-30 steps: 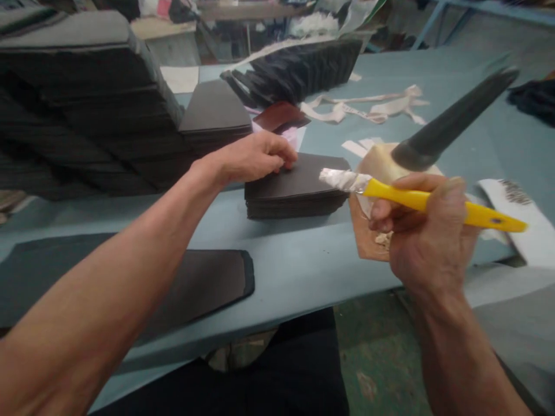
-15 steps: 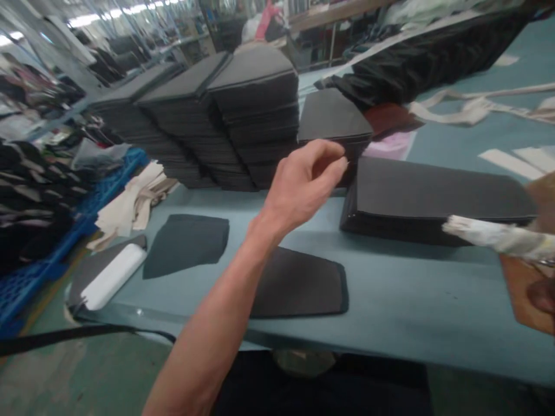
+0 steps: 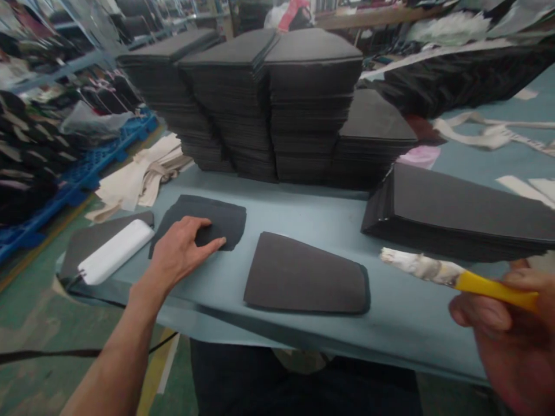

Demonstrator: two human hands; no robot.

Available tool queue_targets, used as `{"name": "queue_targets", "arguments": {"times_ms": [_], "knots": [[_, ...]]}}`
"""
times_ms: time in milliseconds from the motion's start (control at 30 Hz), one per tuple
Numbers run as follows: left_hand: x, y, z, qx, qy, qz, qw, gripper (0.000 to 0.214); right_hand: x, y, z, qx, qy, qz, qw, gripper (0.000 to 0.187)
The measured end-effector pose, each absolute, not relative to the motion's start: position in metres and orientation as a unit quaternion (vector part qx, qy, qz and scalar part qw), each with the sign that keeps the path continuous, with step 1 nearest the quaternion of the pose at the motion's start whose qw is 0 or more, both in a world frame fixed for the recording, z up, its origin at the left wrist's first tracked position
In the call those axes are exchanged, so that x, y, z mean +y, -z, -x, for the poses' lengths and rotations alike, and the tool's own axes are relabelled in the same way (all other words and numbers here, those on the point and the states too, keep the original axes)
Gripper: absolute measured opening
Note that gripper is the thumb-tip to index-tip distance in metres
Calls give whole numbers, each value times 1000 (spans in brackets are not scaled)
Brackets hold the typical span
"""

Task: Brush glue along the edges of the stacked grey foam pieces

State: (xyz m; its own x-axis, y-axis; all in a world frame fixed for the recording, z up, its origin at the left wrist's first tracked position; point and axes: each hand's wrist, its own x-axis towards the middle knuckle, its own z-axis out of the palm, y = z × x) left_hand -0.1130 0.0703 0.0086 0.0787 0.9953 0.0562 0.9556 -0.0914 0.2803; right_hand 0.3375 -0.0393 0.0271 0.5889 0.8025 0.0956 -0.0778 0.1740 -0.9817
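Note:
My left hand (image 3: 184, 248) is over the stack of dark cloth pieces (image 3: 225, 216) at the left of the table, thumb and fingers apart with nothing between them. Whether the fingertips touch the cloth I cannot tell. In my right hand (image 3: 507, 323), at the right edge, is a yellow-handled brush (image 3: 494, 287), its tip caked in white and pointing left. Between the hands a dark tapered panel (image 3: 303, 277) lies flat, with a thin dark cloth edge showing at its right end. A thick pile of similar panels (image 3: 468, 202) stands beyond the brush.
Tall stacks of dark panels (image 3: 307, 86) line the table's far side, with a lower stack (image 3: 377, 118) beside them. A white power strip (image 3: 117, 251) lies at the left corner, near cream cloth strips (image 3: 139, 173). A blue pallet (image 3: 82, 173) stands left of the table (image 3: 299, 202).
My left hand has moved from the low stack of panels down and left to the cloth pieces. My right hand and the brush's yellow handle now show clearly. The view has shifted.

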Motion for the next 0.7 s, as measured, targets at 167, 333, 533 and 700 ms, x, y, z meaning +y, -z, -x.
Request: {"name": "queue_targets", "arguments": {"times_ms": [167,333,533,700], "knots": [[75,-2,109,663,-96,-741,45,50,-29,-40,-307,-307,-305,601,672,13],[77,-4,115,663,-148,-723,122,39,-20,-45,-285,-387,-321,555,663,11],[72,-1,120,671,-240,-679,178,45,-17,-51,-256,-464,-342,522,628,19],[57,-3,120,662,-320,-649,196,39,-6,-60,-217,-580,-351,439,591,15]]}}
